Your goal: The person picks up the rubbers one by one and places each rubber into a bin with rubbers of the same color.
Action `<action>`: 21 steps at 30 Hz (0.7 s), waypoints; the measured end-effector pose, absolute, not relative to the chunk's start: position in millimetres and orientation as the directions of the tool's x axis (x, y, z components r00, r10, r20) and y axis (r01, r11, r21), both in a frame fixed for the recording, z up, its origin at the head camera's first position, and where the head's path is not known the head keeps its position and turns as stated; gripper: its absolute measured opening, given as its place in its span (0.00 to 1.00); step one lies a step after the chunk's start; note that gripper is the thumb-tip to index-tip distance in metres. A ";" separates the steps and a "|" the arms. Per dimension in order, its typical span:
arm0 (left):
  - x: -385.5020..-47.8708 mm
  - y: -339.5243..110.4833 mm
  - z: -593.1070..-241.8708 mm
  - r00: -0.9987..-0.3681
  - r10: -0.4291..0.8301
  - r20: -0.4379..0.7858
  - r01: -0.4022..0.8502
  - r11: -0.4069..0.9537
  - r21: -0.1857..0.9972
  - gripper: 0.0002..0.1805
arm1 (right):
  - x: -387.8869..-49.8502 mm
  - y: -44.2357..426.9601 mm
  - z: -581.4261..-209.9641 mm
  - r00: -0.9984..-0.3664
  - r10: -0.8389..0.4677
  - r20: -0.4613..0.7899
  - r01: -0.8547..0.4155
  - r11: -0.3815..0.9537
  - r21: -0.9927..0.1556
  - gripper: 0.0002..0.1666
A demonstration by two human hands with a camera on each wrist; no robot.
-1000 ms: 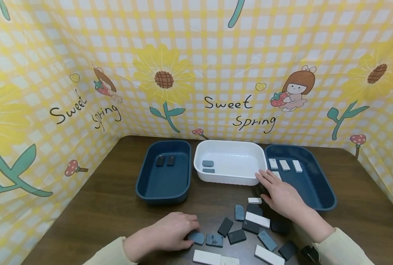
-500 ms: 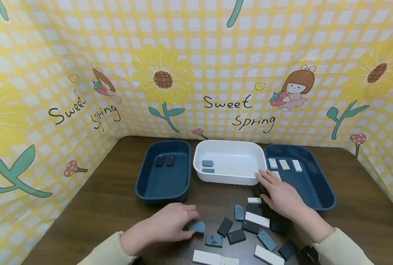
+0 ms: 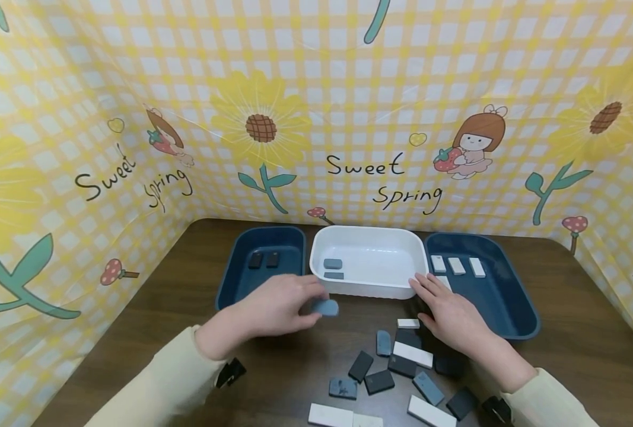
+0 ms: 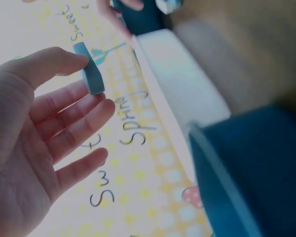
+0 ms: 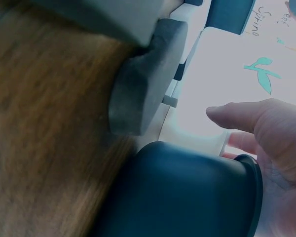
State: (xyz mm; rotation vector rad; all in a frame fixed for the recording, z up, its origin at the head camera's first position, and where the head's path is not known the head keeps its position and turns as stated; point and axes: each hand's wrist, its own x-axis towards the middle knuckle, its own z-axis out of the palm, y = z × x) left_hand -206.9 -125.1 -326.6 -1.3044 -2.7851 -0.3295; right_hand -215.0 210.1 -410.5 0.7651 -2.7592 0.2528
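My left hand (image 3: 281, 305) pinches a small blue-grey block (image 3: 327, 308) with rounded corners between thumb and fingers. It holds the block above the table, just short of the white tray (image 3: 385, 258). In the left wrist view the block (image 4: 92, 74) stands against the thumb tip, while the other fingers spread apart. My right hand (image 3: 457, 314), fingers extended, rests at the white tray's front right corner, where the right blue tray (image 3: 505, 305) adjoins it. Two blue-grey blocks (image 3: 333, 264) lie inside the white tray. Several white blocks (image 3: 456, 265) are in the right blue tray.
The left blue tray (image 3: 236, 290) holds two black blocks (image 3: 272, 260). Several loose black, white and blue-grey blocks lie on the table between and below my hands, among them a white block (image 3: 413, 354) and a marked blue-grey block (image 3: 343, 388). A patterned cloth stands behind the trays.
My left hand has lifted the blue-grey block off the table and carried it forward, up to the trays. My right hand stays in place.
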 end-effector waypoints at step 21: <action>-321.6 -79.7 -313.6 -0.750 0.655 -0.089 0.661 0.747 -0.069 0.12 | -215.4 210.6 -412.3 -0.835 -0.466 0.294 -0.513 0.851 -0.108 0.39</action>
